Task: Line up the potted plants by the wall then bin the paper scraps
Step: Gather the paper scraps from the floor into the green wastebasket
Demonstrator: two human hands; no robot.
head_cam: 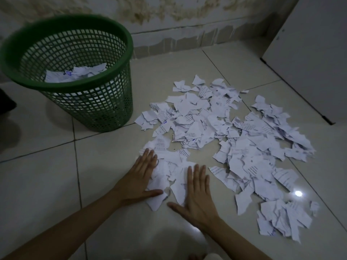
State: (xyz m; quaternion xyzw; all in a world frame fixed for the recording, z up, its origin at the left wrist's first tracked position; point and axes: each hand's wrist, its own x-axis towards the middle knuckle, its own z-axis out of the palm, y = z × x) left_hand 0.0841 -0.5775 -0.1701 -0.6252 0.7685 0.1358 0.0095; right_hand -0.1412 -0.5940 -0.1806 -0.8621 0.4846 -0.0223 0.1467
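Glossy pale tiles make up the floor (56, 184), which carries everything else and shows a bright spot of reflected light among the paper on the right. Behind it rises a stained, peeling wall (169, 15), and a white panel (309, 44) closes off the far right corner.

Taking the green mesh bin (75, 72) as the landmark: it stands upright on the floor at the upper left, near the wall, and a few torn pieces already lie inside it, visible over the rim and through the lattice.

To the right of the bin and nearer the camera spreads the pile of paper scraps (234, 137), white torn sheets with printed text, thickest in the middle and trailing off toward the lower right. Its closest edge lies just beside the bin's base without touching it.

Below the bin, at the near edge of the pile, 2 bare forearms reach in from the bottom of the view. The left hand (139, 177) lies flat, palm down, on the scraps at the side toward the bin, its fingers straight and close together with the thumb stretched out to the right. The right hand (195, 192) rests palm down on the far side from the bin, fingers extended and slightly spread, thumb pointing left. A small cluster of scraps sits between the 2 hands; neither hand grips anything.

No potted plants are in view.
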